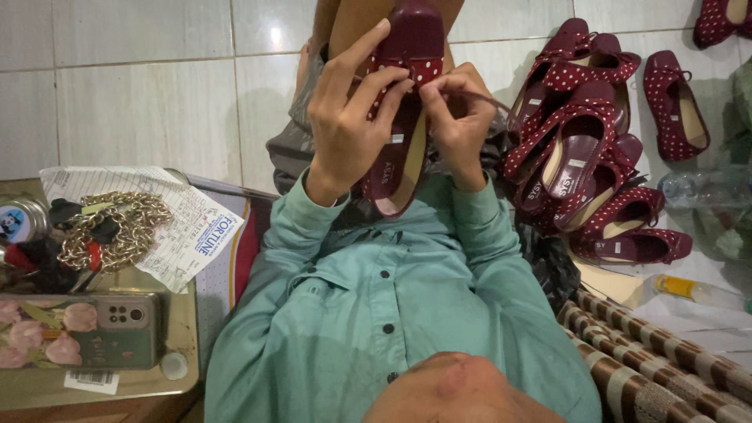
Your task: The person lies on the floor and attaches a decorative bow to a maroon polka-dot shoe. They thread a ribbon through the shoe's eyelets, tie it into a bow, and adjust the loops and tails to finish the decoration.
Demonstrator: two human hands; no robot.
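Maroon shoe (407,86) with white-dotted trim, held up over the lap between two hands, long axis running away from the body, toe farthest off. At far left, low table (157,376) bearing gold chain (117,227), printed paper (188,235) and phone in a floral case (78,333) near its front edge. Left hand (345,129) wrapped round the shoe's left side, fingers curled shut on the dotted edge. Right hand (462,117) just beside, fingertips pinched on a thin strap (489,100) at the rim. Heap of matching shoes (587,149) on the tiled floor to the right.
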